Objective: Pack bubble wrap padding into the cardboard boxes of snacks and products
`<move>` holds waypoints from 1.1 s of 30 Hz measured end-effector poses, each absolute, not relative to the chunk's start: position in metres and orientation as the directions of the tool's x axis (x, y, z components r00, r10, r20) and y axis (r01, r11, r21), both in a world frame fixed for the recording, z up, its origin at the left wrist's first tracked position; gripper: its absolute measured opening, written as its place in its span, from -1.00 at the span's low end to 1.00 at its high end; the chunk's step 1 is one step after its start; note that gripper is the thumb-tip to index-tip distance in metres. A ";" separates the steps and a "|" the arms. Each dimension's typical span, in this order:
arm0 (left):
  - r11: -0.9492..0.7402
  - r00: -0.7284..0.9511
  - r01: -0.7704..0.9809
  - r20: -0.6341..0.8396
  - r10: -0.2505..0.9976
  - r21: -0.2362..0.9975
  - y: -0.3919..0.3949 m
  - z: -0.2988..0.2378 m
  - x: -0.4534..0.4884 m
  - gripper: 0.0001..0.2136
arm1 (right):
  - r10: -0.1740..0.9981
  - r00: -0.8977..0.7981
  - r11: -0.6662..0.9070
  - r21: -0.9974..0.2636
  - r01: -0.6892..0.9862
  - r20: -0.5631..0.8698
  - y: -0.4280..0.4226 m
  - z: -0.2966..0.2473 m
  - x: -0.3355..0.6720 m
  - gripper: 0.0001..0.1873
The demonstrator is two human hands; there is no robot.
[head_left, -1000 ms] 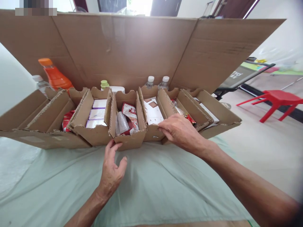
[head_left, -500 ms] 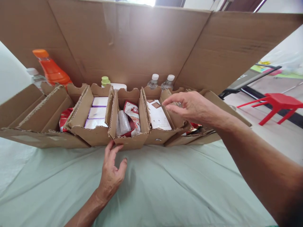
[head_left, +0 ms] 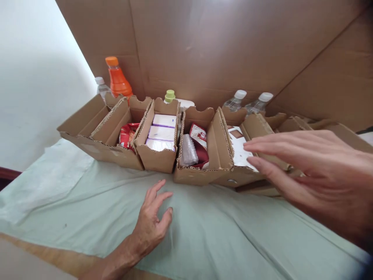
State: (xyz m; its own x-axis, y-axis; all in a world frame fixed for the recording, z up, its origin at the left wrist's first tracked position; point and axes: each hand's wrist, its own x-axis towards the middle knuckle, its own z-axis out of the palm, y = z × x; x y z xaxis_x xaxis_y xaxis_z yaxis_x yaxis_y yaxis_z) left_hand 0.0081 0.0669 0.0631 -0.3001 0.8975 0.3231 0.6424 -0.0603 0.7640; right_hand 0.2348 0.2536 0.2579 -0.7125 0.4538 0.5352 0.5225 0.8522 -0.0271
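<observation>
A row of small open cardboard trays [head_left: 157, 159] stands on a pale green cloth [head_left: 204, 233]. One tray holds white and purple packs [head_left: 162, 133], another a red packet [head_left: 198, 137] and a clear wrapped item [head_left: 188, 151], another a white card box [head_left: 240, 149]. My left hand [head_left: 153, 223] rests on the cloth just in front of the trays, fingers spread, holding nothing. My right hand [head_left: 309, 163] hovers close to the camera over the right-hand trays, fingers stretched flat and empty.
A large cardboard sheet [head_left: 221, 46] stands upright behind the trays. An orange bottle [head_left: 117, 81], a green-capped bottle [head_left: 169, 96] and clear water bottles [head_left: 236, 101] stand along it. A white wall lies to the left. A wooden edge [head_left: 43, 256] shows below the cloth.
The view swung right and down. My right hand lifted off the trays and came toward the camera with fingers extended. My left hand drew back from the tray front onto the cloth.
</observation>
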 end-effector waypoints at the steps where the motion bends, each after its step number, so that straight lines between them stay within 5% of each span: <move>1: -0.050 -0.301 0.654 0.321 0.898 0.755 0.061 0.064 0.002 -0.68 | 0.438 -0.725 0.860 -0.013 0.510 0.532 0.249 0.258 0.235 -0.86; 8: -0.034 -0.301 0.676 0.318 0.899 0.736 0.036 0.065 -0.016 -0.76 | 0.785 -0.552 0.602 -0.138 0.786 0.280 0.294 0.282 0.225 -0.73; 12: -0.054 -0.293 0.653 0.318 0.902 0.756 0.029 0.067 -0.016 -0.74 | 0.829 -0.519 0.553 -0.169 0.816 0.207 0.316 0.290 0.209 -0.76; 15: -0.061 -0.321 0.651 0.347 0.881 0.757 0.024 0.068 -0.026 -0.74 | 0.734 -0.598 0.664 -0.159 0.730 0.322 0.295 0.287 0.198 -0.74; 19: 0.012 -0.414 0.652 0.343 0.843 0.758 0.015 0.070 -0.051 -0.75 | 0.399 -0.799 0.906 -0.058 0.420 0.451 0.232 0.261 0.187 -0.80; 22: 0.095 -0.503 0.572 0.257 0.825 0.814 0.007 0.072 -0.069 -0.77 | 0.189 -0.889 0.979 -0.013 0.202 0.416 0.190 0.235 0.173 -0.75; 27: 0.179 -0.590 0.509 0.190 0.785 0.842 -0.007 0.080 -0.084 -0.78 | 0.175 -0.914 0.983 -0.014 0.183 0.366 0.171 0.222 0.147 -0.65; 33: 0.243 -0.639 0.619 0.299 0.709 0.747 -0.038 0.084 -0.125 -0.77 | 0.104 -0.905 0.988 -0.147 0.046 0.412 0.142 0.168 0.116 -0.69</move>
State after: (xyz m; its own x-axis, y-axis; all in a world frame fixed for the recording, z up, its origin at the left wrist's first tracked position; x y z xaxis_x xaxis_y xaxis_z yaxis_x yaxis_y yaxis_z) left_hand -0.1245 -0.0376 0.0839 -0.6391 0.7085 0.2992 0.6186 0.2425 0.7473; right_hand 0.1160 0.1423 0.1684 -0.9051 0.1037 0.4123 0.0461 0.9880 -0.1473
